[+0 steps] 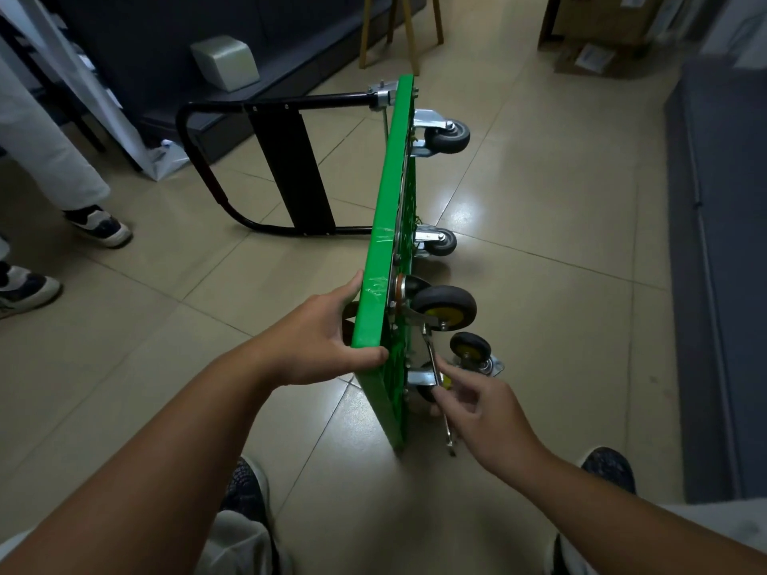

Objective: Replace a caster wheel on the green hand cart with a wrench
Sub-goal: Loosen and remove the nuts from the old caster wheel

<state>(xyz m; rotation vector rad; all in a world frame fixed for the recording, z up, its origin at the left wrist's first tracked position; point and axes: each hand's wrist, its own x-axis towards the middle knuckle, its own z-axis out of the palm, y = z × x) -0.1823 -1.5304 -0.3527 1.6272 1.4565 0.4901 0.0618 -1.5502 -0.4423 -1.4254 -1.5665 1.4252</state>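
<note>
The cart (375, 284) stands tipped on its long edge on the tiled floor (539, 201), in the middle of the view, its underside facing right. Its deck is bright green plastic with clear tape creased over the near top edge, and its black handle (290, 168) lies folded out to the left. Two grey casters (450, 136) in silver brackets sit at the far end. At the near end a black caster (446, 307) with a yellow hub juts out near the top, and another is half hidden lower down. A loose caster (471, 346), also yellow-hubbed, lies on the floor just beside them. The left hand (315, 338) grips the deck's near top corner, thumb curled over the edge and fingers behind it. The right hand (481, 404) pinches the wrench (431, 354) between thumb and fingertips, its head up by the upper yellow-hubbed caster's bracket. The metal bar showing below the hand may be the same wrench's tail. Labels on the cardboard boxes (593, 31) at the back right are too blurred to read. Another person's shoes (99, 226) stand at the left.
</note>
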